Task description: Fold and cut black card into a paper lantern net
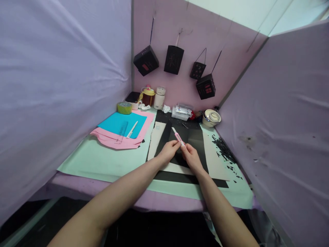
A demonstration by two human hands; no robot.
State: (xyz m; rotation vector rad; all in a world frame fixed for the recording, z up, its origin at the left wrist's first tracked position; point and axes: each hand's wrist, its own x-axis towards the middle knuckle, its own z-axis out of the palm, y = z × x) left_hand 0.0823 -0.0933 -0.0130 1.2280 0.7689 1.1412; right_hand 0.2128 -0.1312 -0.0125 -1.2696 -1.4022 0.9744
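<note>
While left fingers (177, 143) and right fingers (183, 149) pinch pink cutter (179, 138) near base, blade (174, 130) extends beyond.

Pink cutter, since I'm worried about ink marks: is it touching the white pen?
Apart. The head view shows the cutter well clear of the pen, with pink paper visible between them.

Held at near end btw fingertips of L hand (169, 151) & R hand (191, 156): cutter (179, 138). Slim, pink & white, w/ dark slot in body & pale blade (174, 130) out at far end. Pointing fwd & slightly L, over black sheet (196, 140). Spread approx. flat on pale board (212, 157), w/ faint creases, partly hidden under both hands.
</note>
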